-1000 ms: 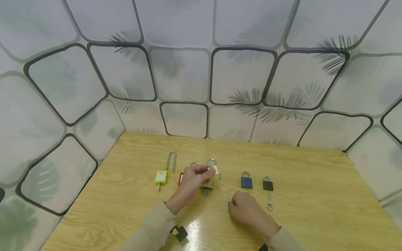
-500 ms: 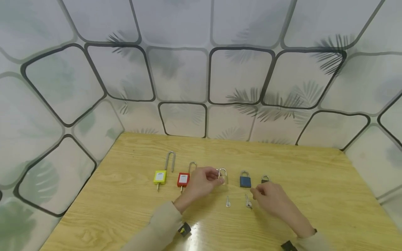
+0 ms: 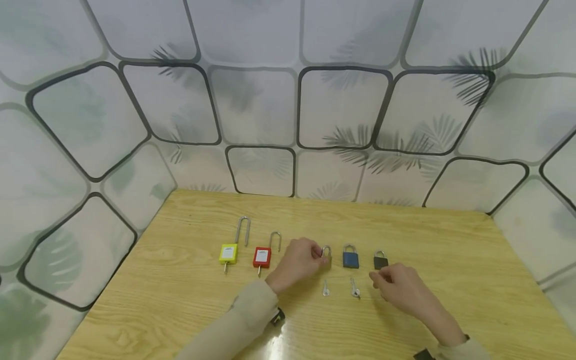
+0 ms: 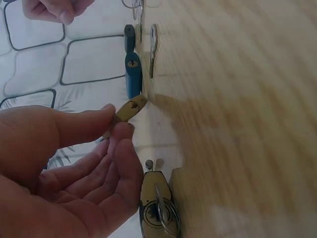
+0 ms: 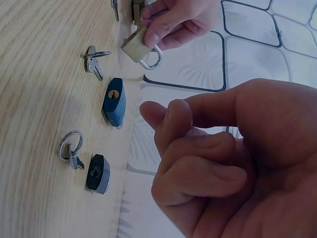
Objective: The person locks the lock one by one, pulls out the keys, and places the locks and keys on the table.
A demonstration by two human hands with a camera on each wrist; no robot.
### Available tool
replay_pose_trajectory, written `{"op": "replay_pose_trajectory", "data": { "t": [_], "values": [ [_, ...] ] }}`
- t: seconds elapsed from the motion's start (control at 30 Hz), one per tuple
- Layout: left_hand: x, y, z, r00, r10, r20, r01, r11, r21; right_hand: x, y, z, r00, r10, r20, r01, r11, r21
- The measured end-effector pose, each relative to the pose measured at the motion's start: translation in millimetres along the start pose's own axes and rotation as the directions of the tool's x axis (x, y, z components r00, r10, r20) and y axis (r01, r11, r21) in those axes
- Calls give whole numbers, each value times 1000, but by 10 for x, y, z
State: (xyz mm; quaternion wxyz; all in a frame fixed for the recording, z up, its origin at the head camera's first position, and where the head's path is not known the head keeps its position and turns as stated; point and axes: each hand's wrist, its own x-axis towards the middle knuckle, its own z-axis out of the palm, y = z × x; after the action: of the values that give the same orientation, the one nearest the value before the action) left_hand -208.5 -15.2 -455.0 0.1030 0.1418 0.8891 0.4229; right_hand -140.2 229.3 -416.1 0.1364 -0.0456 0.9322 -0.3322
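Observation:
My left hand pinches a small brass padlock between thumb and fingers. The padlock tilts close over the tabletop, left of a blue padlock. Below the left hand in its wrist view stands a larger brass padlock with a key and ring at its keyhole; the hand hides it in the head view. My right hand hovers near a small black padlock, its fingers loosely curled around nothing. A single key and a ringed set of keys lie in front of the padlocks.
Left on the wooden table lie a yellow padlock and a red padlock, each with a key in it and a long shackle. Another ringed key lies before the black padlock. Patterned fabric walls border the table.
My left hand has carried the small brass padlock right and down, beside the blue one, uncovering the red padlock. My right hand has moved right, away from the keys.

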Motion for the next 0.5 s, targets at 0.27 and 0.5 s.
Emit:
{"op": "replay_pose_trajectory", "data": {
  "t": [0.27,0.5],
  "values": [
    [45,2,31,1000,8,-10,-7,995,99,-13,12,11,1000,19,9,-19,1000,0],
    [72,51,55,999,47,-21,-40,969,245,-25,29,11,1000,24,3,-24,1000,-11]
  ]
}}
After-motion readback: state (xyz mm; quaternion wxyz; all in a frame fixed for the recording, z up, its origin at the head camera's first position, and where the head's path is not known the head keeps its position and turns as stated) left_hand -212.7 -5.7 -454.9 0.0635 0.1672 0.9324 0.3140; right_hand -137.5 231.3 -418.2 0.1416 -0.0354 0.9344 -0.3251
